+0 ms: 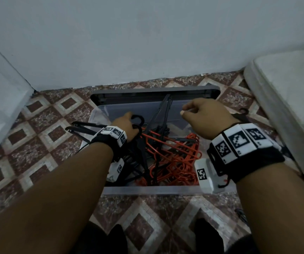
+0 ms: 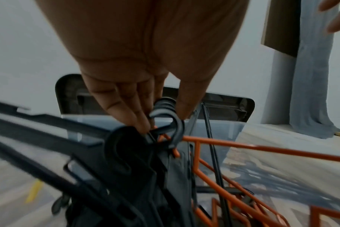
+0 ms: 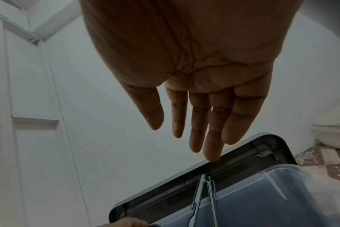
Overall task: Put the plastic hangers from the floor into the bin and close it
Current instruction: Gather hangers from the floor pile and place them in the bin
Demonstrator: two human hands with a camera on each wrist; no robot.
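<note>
Head view looks down; wrist views (close) share the bin (image 1: 153, 189).

We see dim, flat, bluish light, no glare, soft shadows; wide-angle bending at edges; left wrist view motion-blurred toward 8 o'clock.

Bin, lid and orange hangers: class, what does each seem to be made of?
Bin: clear, smooth plastic, apparently; the floor shows through its walls.
Lid: opaque grey plastic, probably, with moulded ribs.
Orange hangers: thin moulded plastic, seemingly matte.
</note>
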